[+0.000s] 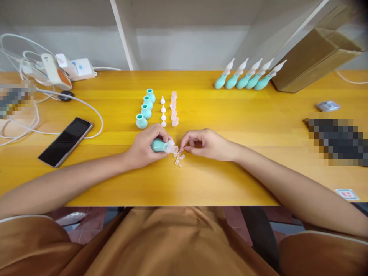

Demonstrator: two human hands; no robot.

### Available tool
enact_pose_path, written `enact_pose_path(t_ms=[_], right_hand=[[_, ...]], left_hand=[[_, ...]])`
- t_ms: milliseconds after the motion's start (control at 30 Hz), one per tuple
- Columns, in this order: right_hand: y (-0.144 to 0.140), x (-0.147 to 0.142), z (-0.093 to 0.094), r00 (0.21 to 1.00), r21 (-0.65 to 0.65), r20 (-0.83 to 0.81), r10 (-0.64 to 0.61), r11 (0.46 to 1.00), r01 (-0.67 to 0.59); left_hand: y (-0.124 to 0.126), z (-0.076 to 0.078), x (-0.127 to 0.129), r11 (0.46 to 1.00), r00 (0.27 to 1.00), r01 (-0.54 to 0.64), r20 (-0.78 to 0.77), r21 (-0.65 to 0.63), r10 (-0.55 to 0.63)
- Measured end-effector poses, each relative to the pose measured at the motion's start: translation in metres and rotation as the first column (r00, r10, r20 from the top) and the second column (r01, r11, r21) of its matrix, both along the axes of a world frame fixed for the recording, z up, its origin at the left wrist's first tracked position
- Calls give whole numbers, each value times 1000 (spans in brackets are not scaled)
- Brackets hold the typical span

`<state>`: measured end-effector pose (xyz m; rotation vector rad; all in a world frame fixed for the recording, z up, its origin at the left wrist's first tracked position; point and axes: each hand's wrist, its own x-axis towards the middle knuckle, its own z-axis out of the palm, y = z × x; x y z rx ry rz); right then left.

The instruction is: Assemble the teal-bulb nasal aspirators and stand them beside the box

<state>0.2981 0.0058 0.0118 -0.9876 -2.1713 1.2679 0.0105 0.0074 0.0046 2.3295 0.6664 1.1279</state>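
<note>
My left hand (143, 147) is closed around a teal squeeze bulb (159, 145), which lies tilted sideways. A clear pinkish connector (172, 149) sits in the bulb's mouth, pointing right. Beside the index fingertip a small whitish piece (171, 141) shows in part. Just right of the connector, my right hand (205, 143) has thumb and fingertips brought together in a pinch above several tiny translucent rings (178, 158) on the table. What the pinch holds, if anything, is too small to make out.
Beyond my left hand stand rows of teal bulbs (146, 111), white cone tips (163, 109) and pinkish connectors (173, 107). Several assembled bulbs (243, 81) stand at the back right, near a cardboard box (310, 57). A phone (66, 142), cables and chargers (83, 68) occupy the left.
</note>
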Motion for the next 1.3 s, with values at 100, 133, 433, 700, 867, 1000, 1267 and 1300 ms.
enact_pose_path(t_ms=[100,133,433,700,867,1000,1267,1300], right_hand=[[-2,-4,0,994,33,-56,-97,995,99],[-3,-6,-1,988,36,-86,-131,990,134],[-18,-33,-11,951,-172,-277,-134,981,89],[-16,-34,-12,969,104,-239,-69,990,97],[0,-27,-15,966,211,-204,-156,957,199],[13,-23,-19,944,194,-205,-260,934,300],[12,-42,3,963,331,-106,-246,905,268],[13,-46,7,972,383,-82,-222,893,237]], left_hand=[[0,-1,0,999,1000,13,2,-38,-13],[0,-1,0,998,1000,20,-2,-52,-20],[-3,0,2,983,993,117,-38,138,-113],[-8,-3,2,977,997,81,-25,199,-77],[-7,-2,2,982,999,31,5,186,-33],[-5,-1,0,985,993,23,108,169,-41],[-11,-9,-2,825,897,440,-141,354,-418],[-12,-9,-3,810,888,460,-196,365,-416]])
